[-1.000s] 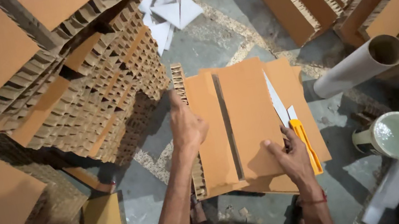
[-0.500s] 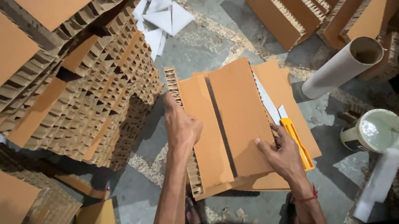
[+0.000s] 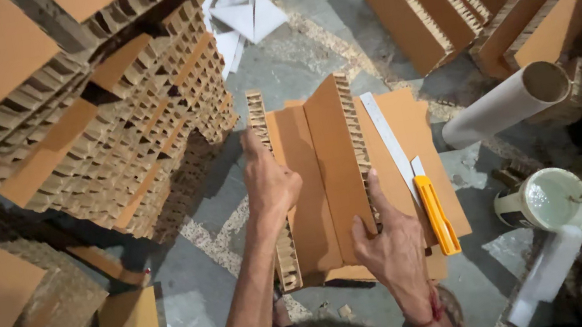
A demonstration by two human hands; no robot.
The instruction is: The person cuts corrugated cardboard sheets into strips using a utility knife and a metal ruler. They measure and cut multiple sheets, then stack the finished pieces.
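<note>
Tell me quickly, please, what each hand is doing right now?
Left hand: gripping the left edge of the honeycomb board.
Right hand: gripping the board's raised right panel.

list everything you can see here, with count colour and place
honeycomb boards: two, brown, on the floor at centre, folded up under both hands
flat sheet: one, brown, beneath the boards
ruler: one, silver, on the flat sheet right of the boards
knife: one, yellow, at the ruler's near end
tube: one, pale, lying on the floor at right
bucket: one, white, on the floor at lower right
board stack: one tall pile, brown, at left
angled pieces: several, brown, upper right
paper scraps: several, white, on the floor at top centre
small offcut: one, brown, floor at lower left
left hand: on the left board
right hand: on the right board's near end
</note>
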